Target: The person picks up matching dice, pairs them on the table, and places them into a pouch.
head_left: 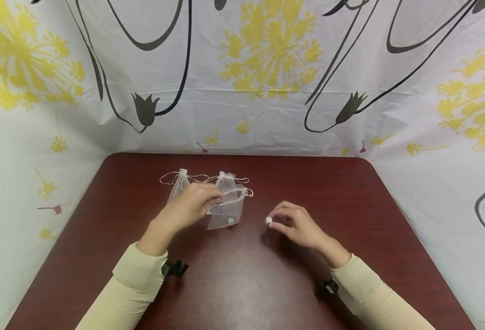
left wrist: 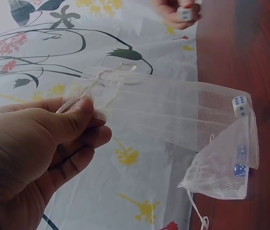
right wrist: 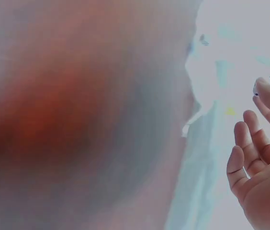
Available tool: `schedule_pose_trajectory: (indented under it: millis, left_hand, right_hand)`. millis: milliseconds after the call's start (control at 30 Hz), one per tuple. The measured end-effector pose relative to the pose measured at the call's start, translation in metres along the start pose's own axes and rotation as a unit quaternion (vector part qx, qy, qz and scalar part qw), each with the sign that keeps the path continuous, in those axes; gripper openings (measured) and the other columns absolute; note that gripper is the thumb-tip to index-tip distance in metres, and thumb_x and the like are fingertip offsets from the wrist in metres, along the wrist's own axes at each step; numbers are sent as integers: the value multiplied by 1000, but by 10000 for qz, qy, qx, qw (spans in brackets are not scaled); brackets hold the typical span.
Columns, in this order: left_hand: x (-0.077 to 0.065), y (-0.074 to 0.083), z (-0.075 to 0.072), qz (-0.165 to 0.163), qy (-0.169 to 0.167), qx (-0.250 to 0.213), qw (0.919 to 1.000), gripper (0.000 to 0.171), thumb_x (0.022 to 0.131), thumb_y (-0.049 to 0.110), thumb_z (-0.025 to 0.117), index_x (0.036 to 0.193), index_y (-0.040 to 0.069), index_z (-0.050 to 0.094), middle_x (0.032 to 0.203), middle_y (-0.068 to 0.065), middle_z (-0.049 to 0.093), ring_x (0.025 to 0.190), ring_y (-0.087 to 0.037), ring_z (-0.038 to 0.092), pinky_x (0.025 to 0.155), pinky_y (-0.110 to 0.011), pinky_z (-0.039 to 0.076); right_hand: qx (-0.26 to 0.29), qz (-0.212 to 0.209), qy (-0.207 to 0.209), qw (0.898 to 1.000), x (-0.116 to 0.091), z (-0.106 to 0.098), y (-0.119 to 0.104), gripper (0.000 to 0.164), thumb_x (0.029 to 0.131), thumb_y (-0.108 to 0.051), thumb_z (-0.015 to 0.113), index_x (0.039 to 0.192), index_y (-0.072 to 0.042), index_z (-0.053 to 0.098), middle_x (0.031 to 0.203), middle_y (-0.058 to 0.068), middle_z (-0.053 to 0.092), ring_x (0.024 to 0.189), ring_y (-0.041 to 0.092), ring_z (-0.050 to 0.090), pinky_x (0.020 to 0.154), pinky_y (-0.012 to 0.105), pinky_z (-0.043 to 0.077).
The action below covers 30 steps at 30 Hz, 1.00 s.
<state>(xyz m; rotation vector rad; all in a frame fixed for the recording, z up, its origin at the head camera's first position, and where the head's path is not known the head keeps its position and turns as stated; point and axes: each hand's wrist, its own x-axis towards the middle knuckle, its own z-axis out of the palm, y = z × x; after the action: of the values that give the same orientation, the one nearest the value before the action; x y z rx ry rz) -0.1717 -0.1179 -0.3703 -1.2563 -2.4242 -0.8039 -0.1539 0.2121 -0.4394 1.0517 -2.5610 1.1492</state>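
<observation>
My left hand pinches the top edge and drawstring of a sheer white drawstring pouch between thumb and fingers. A white die shows inside it, at its bottom end in the left wrist view. To the right, my right hand pinches another white die between thumb and index finger, held a short way from the pouch. The right wrist view shows its other fingers spread loosely.
Behind my left hand lie two more sheer pouches, one in the middle and one at the left, partly covered by the hand. A pouch with blue-dotted dice shows in the left wrist view. A patterned curtain encloses the dark red table.
</observation>
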Motion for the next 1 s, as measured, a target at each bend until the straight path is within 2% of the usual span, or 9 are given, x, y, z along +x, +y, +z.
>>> schedule_pose_trajectory:
  millis: [433,633,700,867,1000]
  left_hand:
    - [4,0,-5,381,360,-5,9986,15,85,-11,73,96,0,76,89,-6,73,80,-19,70,76,-32,59]
    - [5,2,-7,353,303,16,9989,14,86,-8,74,96,1,76,89,-4,72,79,-17,69,75,-31,58]
    - [6,2,-6,346,261,45,9990,16,85,-9,74,98,1,76,91,-4,73,80,-17,69,75,-31,58]
    - [12,7,-3,360,132,-18,9993,23,83,-14,72,100,1,77,92,-4,73,81,-16,70,76,-27,58]
    - [14,10,-1,372,115,-91,9992,24,83,-15,72,101,1,77,90,-3,73,80,-14,68,76,-26,58]
  right_hand:
    - [197,-259,452,9984,40,-27,-17,19,86,-6,81,102,-14,76,96,-4,68,81,12,64,63,33,53]
    - [193,-390,571,9974,57,-37,-26,17,87,-6,81,101,-11,76,95,-4,69,80,12,61,61,30,49]
    - [244,-451,588,9970,64,-38,-31,16,87,-6,80,101,-12,76,96,-4,69,82,16,62,63,30,49]
    - [365,-692,630,9949,81,-37,-44,16,87,-5,80,101,-10,76,98,-2,68,86,22,64,65,29,49]
    - [258,-837,621,9942,88,-32,-51,18,85,-5,82,101,-9,77,100,1,69,91,20,64,69,32,49]
